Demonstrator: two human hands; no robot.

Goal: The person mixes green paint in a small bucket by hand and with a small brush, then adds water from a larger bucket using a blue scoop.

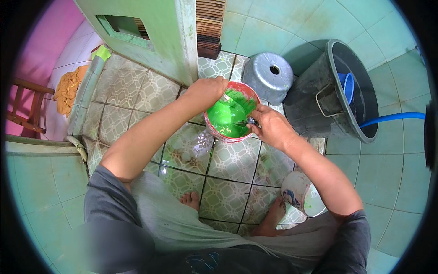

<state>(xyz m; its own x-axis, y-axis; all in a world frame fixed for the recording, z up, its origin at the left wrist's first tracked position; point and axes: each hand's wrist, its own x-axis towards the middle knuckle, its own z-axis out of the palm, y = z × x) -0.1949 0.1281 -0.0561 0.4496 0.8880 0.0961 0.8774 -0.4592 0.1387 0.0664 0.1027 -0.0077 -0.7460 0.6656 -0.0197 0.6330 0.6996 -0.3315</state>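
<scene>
Between my two hands is a red-rimmed bucket (212, 128) with bright green paint (222, 114) inside, and green smears coat its inner wall. My left hand (207, 95) is closed at the bucket's left far side, over the rim. A pale, paint-smeared piece shows by its fingertips; its kind is unclear. At the right rim my right hand (273, 125) is closed around a tool with a dark, shiny handle end (252, 121). The tool's other end points into the paint, and I cannot make out its kind.
A large black tub (308, 102) stands at the right, holding a blue dipper (347, 86) and a blue hose (392, 117). Beyond the bucket sits an upturned grey basin (269, 78). A white paint pail (294, 189) lies near my right foot. A green door (150, 32) stands left.
</scene>
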